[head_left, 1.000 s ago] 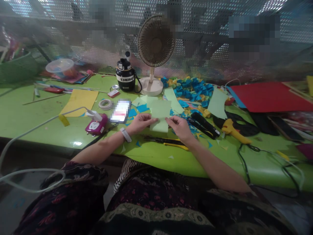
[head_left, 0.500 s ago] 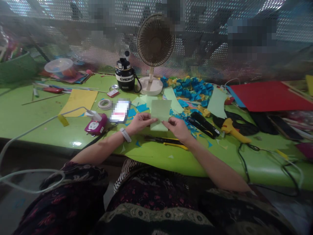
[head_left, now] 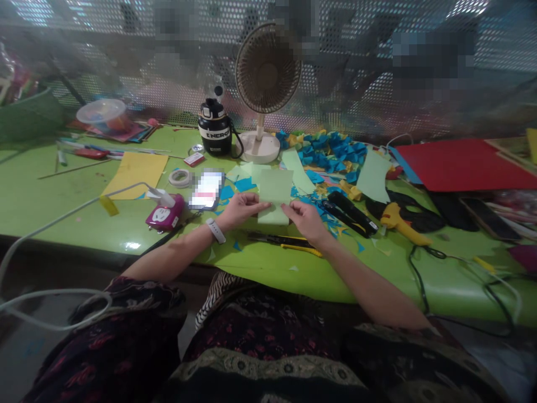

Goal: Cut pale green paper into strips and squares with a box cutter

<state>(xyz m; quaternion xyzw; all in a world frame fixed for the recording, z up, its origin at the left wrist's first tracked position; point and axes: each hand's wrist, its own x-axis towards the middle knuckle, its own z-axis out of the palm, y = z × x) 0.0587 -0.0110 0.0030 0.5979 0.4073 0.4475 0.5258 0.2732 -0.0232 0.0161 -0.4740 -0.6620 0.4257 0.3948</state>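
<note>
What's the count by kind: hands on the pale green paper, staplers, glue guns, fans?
Hands on the pale green paper: 2 (left hand, right hand)
Stapler: 1
Glue gun: 1
Fan: 1
Total: 5

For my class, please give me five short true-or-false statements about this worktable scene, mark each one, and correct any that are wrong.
1. The left hand and the right hand hold one light green paper. True.
2. The white wristband is on the right arm. False: it is on the left arm.
3. In this view, the black bottle stands to the left of the fan. True.
4. The yellow glue gun lies on top of the red sheet. False: it lies apart from it, nearer the person.
5. The tape roll is between the yellow sheet and the phone. True.
</note>
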